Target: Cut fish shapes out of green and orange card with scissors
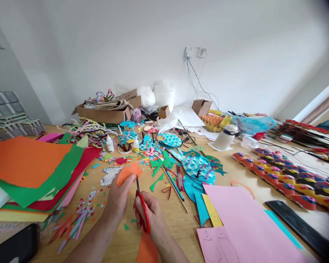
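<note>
My left hand pinches a small piece of orange paper, its thumb lying over the lower edge. In my right hand is a pair of scissors with red handles, and the dark blades point up at the paper's lower right side. The blades meet or nearly meet the paper edge; I cannot tell whether they are closed on it. Below my right hand lies a larger orange paper piece, partly hidden by the wrist. White fish cutouts lie left of the held paper.
Stacked coloured sheets lie at left, with a black phone in front. Pink paper with drawn outlines lies at right, beside painted egg-carton strips. Blue paper crafts, glue bottles, a white jar and a cardboard box stand farther back.
</note>
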Available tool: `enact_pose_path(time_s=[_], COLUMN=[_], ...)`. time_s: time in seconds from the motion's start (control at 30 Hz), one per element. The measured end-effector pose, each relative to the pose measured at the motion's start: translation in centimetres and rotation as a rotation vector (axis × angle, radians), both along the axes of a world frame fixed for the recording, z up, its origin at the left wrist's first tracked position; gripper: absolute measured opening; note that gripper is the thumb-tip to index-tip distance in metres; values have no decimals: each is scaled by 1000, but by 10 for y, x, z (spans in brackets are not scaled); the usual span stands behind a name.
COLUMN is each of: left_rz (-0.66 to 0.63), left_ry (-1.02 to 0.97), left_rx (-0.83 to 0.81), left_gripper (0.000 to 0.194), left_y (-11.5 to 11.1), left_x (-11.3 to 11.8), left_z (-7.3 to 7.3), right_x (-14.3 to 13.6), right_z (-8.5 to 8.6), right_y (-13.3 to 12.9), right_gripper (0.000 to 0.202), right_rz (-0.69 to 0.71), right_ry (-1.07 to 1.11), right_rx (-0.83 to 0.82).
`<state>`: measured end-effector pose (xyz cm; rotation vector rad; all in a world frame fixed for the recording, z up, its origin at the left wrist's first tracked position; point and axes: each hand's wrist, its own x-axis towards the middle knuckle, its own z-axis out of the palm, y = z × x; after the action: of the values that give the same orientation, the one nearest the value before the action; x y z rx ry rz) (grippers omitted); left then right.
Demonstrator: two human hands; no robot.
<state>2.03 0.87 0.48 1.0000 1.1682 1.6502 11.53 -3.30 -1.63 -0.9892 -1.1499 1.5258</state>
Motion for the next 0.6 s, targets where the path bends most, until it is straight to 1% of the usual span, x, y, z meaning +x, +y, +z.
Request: enact_pose_path(time_s=[0.17, 0.27, 0.4, 0.53, 0.6], left_rz=[-17, -6, 6, 18, 16], left_ry=[-12, -5, -12, -41, -25], left_rx=[-1, -33, -72, -84, -72], left_gripper=[15, 15, 18, 20, 21], left_y=[-2, -2, 0, 1, 1], left_x=[1, 1, -2, -4, -5], left_z=[3, 3, 0, -1, -1], right_x=[0, 1, 2, 3, 3], right_z=[2, 3, 4, 3, 2], right_y=[-1, -1, -1, -1, -1], right_gripper=[45, 46, 44, 41, 39], right_rz=[8, 12, 10, 3, 0], right_ry=[3, -5, -34, -66, -92], right_rx=[1, 18, 26, 37, 56])
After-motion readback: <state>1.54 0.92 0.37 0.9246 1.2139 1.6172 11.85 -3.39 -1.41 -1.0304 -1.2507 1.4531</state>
